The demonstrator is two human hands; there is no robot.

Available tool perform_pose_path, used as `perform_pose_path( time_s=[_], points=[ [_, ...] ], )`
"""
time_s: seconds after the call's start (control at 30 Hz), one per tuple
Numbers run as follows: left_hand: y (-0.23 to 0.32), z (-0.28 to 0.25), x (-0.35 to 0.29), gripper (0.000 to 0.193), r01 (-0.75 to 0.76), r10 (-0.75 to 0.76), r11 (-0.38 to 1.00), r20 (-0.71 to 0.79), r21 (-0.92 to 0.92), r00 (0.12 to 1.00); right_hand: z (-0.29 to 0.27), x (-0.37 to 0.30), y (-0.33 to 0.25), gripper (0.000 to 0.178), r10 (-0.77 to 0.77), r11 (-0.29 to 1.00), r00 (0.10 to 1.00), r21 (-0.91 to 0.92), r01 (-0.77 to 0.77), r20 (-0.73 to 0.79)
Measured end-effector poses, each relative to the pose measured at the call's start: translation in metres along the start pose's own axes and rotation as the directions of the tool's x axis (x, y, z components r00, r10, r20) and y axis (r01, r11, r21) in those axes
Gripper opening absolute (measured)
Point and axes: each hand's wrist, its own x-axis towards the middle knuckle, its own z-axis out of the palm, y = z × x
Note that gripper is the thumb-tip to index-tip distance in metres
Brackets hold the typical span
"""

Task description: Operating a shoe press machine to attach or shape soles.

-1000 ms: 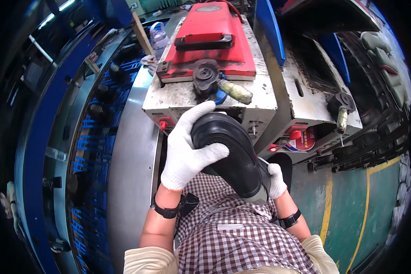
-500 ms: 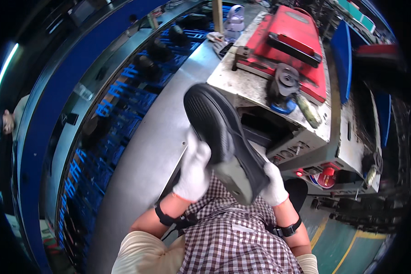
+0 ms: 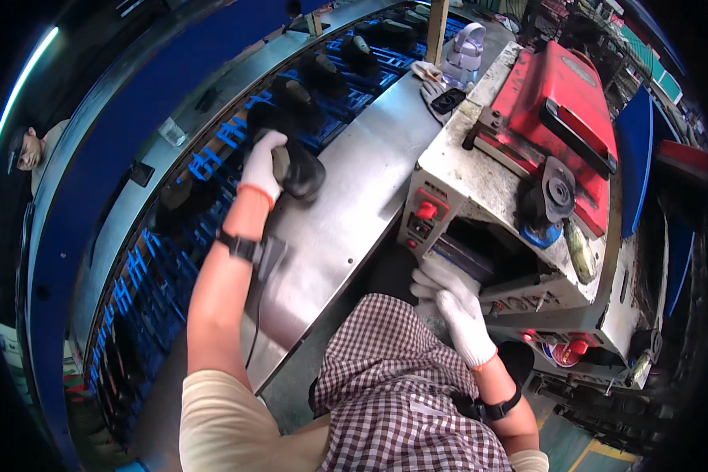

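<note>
My left hand point(image 3: 261, 161), in a white glove with an orange cuff, reaches forward and left to the conveyor's inner edge. Its fingers are closed round a black shoe point(image 3: 304, 175) with a grey-green patch; part of the shoe hides behind the glove. One end of the shoe sticks out over the metal ledge point(image 3: 346, 181). My right hand point(image 3: 458, 311), gloved likewise, hovers in front of the white machine point(image 3: 448, 165) near my apron. Its fingers are stretched out and it holds nothing.
Beyond the ledge runs a conveyor of blue slats point(image 3: 134, 275) carrying several dark shoes point(image 3: 295, 98). A red lidded press point(image 3: 562, 110) tops the white machine. A clear bottle point(image 3: 464, 57) and gloves point(image 3: 430, 79) lie at the ledge's far end. Another person point(image 3: 35, 153) is at far left.
Both hands held the shoe before me. My left hand has carried it forward and left to the conveyor, while my right hand has let go. The view has shifted.
</note>
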Motion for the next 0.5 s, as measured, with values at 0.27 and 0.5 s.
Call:
perform_pose_path(
  time_s=[0.27, 0.5],
  points=[
    [0.001, -0.054, 0.164, 0.116, -0.142, 0.4, 0.706, -0.224, 0.694, 0.889, -0.04, -0.018, 0.04, 0.065, 0.079, 0.995, 0.966, 0.072, -0.063, -0.247],
    [-0.022, -0.048, 0.106, 0.103, -0.426, 0.481, 0.821, -0.058, 0.38, 0.875, -0.053, -0.019, 0.059, 0.064, 0.126, 0.991, 0.942, 0.074, -0.108, -0.31]
  ],
)
